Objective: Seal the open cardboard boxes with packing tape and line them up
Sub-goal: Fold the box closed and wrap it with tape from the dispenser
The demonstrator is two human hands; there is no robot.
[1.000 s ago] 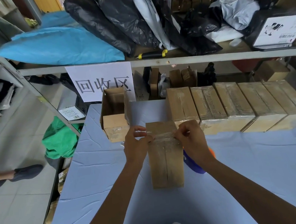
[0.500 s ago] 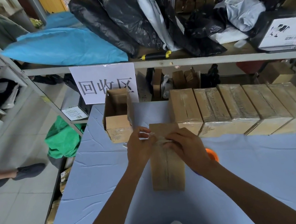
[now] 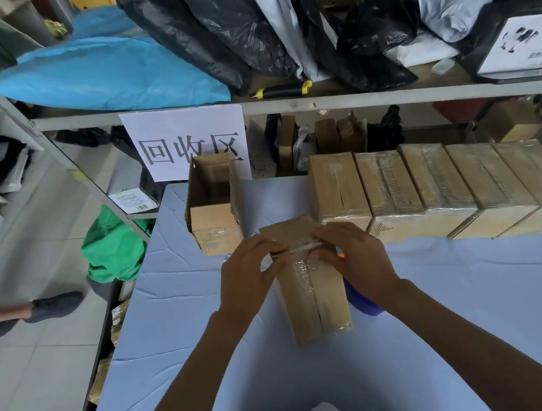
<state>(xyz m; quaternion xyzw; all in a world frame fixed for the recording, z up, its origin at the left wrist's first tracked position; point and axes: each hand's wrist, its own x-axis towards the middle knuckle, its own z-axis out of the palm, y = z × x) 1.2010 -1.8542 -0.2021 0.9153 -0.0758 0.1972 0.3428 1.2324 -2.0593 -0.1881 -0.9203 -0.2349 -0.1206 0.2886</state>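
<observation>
Five sealed boxes (image 3: 433, 189) sit side by side in a row along the far right of the blue table (image 3: 471, 302), glossy tape visible on their tops, so most of the lineup looks done. One more box (image 3: 310, 284) lies in the middle of the table, near the left end of that row but not yet in it, turned slightly off-square. A strip of clear tape (image 3: 295, 247) runs across its far end and some shiny tape covers part of the top seam; the near part of the seam looks bare, though hard to be sure. The left hand (image 3: 248, 278) pinches the left end of the strip with curled fingers, and the right hand (image 3: 354, 255) holds the right end, fingers curled over the box edge. A blue and orange object, probably the tape dispenser (image 3: 360, 299), sits mostly hidden behind the right wrist. One open box (image 3: 213, 204) stands at the far left, flaps up, untaped. Judging by this: five finished, one mid-seal, one untouched; after that both still need sliding into the row.
</observation>
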